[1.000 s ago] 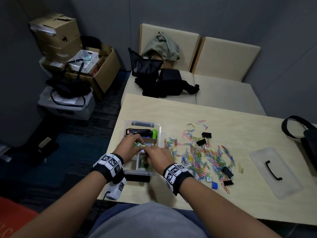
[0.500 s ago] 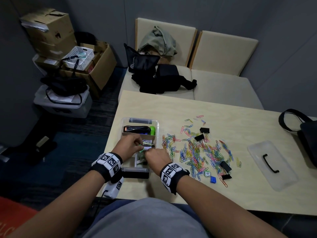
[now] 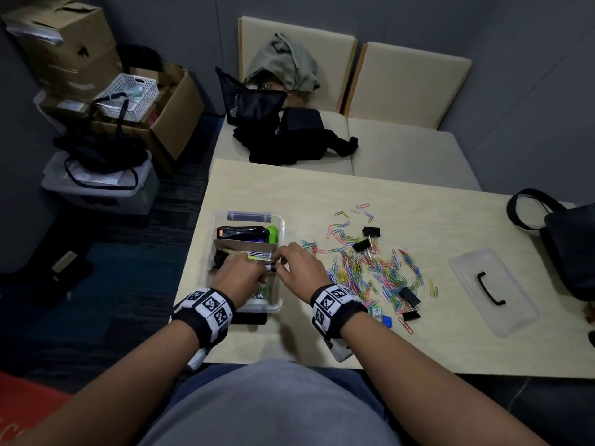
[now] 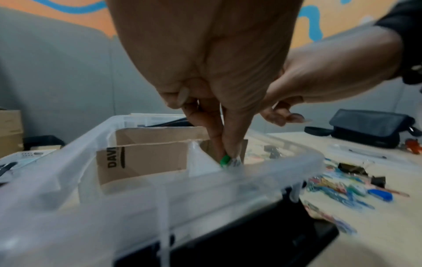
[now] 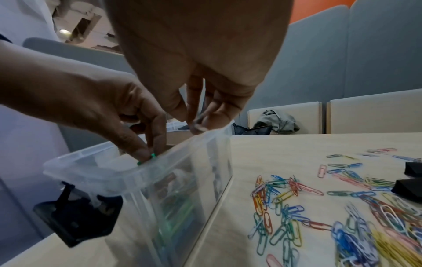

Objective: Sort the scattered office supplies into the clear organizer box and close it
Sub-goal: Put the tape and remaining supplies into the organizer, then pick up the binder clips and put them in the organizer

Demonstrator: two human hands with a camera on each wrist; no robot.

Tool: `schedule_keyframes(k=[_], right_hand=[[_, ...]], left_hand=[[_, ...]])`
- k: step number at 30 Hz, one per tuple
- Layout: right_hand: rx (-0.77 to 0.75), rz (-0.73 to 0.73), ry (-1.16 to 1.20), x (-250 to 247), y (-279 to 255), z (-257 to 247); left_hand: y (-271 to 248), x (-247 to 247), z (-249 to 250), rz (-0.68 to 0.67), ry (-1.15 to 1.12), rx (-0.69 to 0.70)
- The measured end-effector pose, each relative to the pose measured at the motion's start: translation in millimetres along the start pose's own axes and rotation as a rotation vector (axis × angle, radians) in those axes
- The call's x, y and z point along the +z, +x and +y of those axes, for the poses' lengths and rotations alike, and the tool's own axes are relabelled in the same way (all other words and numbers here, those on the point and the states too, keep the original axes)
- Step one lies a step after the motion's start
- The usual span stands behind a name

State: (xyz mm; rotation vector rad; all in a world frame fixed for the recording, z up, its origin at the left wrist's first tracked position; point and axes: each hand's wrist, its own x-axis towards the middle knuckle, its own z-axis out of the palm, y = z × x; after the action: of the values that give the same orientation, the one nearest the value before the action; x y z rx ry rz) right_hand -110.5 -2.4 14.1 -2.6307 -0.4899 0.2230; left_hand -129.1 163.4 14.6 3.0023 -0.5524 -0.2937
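1. the left hand [image 3: 240, 275] dips into the near end of the box [image 3: 279, 233], its fingers [image 4: 230, 144] pressed together round a small green thing [image 4: 224, 160], too blurred to name, perhaps a clip.
2. the right hand [image 3: 302, 268] hovers over the box's right wall, fingers [image 5: 205, 115] loosely curled; whether they pinch anything i cannot tell.
3. the box sits at the table's [image 3: 322, 194] left edge, divided by cardboard dividers [image 4: 146, 160]. a black stapler [image 3: 243, 234] and something green fill the far part; pens or markers seem to lie in the middle one.
4. to do this step well, i would lower the green thing right into its compartment before letting go, so it does not bounce over a divider.
5. keep the right hand steady on the wall, since the light box could slide toward the table edge.
6. much is left: the clips [image 3: 370, 268] lie heaped just right of the box, with black binder clips [image 3: 372, 231] among them and a small blue item [image 3: 387, 320] near the front.
7. scooping clips by the handful likely beats picking singly, though tangled ones may trail and spill.
8. the lid [image 3: 492, 289] lies well apart on the right, so closing comes last.
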Motion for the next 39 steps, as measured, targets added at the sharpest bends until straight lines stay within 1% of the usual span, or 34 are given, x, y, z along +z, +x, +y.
schedule_keyframes(k=[3, 5, 6, 10, 12, 16, 17, 22, 24, 26, 30, 32, 36, 39], right_hand=[[0.013, -0.020, 0.032, 6.5, -3.2, 8.7], [0.016, -0.039, 0.047, 10.5, -5.4, 13.3], [0.012, -0.045, 0.058, 11.5, -6.1, 15.2], [-0.021, -0.103, 0.131, 10.0, -9.1, 26.8], [-0.030, -0.116, 0.179, 5.6, -13.6, 37.9], [0.035, -0.074, 0.224, -6.5, -25.3, 73.1], [0.053, -0.079, 0.217, -9.0, -28.8, 83.9], [0.164, -0.109, 0.124, -24.9, -51.7, 138.4], [0.204, -0.123, 0.071, -29.4, -62.8, 160.6], [0.254, -0.156, -0.010, -31.1, -74.9, 181.6], [0.385, -0.280, -0.158, -32.0, -104.1, 215.8], [0.421, -0.353, -0.215, -27.2, -117.6, 229.2], [0.412, -0.438, -0.230, -10.9, -133.1, 248.1], [0.372, -0.426, -0.224, -4.6, -135.0, 252.4]], left_hand=[[-7.0, -9.3, 13.5, -0.027, 0.023, -0.005], [-7.5, 1.9, 13.0, 0.013, 0.036, -0.031], [-6.7, 6.3, 12.4, 0.008, 0.065, -0.062], [0.2, 7.0, 13.6, -0.121, 0.114, -0.121], [5.2, 1.2, 16.5, -0.107, 0.147, -0.134], [25.5, -15.2, 34.5, -0.031, 0.083, -0.150], [32.1, -17.8, 41.6, -0.008, 0.079, -0.144], [63.7, -13.2, 84.9, -0.016, 0.037, -0.078], [73.1, -5.2, 102.6, -0.045, 0.004, -0.051], [80.9, 5.8, 118.9, -0.103, -0.033, -0.029], [94.7, 34.6, 152.6, -0.249, -0.098, 0.011], [101.2, 48.6, 170.8, -0.313, -0.107, 0.027], [116.6, 69.8, 207.1, -0.398, -0.117, 0.065], [128.6, 82.3, 230.4, -0.415, -0.134, 0.070]])
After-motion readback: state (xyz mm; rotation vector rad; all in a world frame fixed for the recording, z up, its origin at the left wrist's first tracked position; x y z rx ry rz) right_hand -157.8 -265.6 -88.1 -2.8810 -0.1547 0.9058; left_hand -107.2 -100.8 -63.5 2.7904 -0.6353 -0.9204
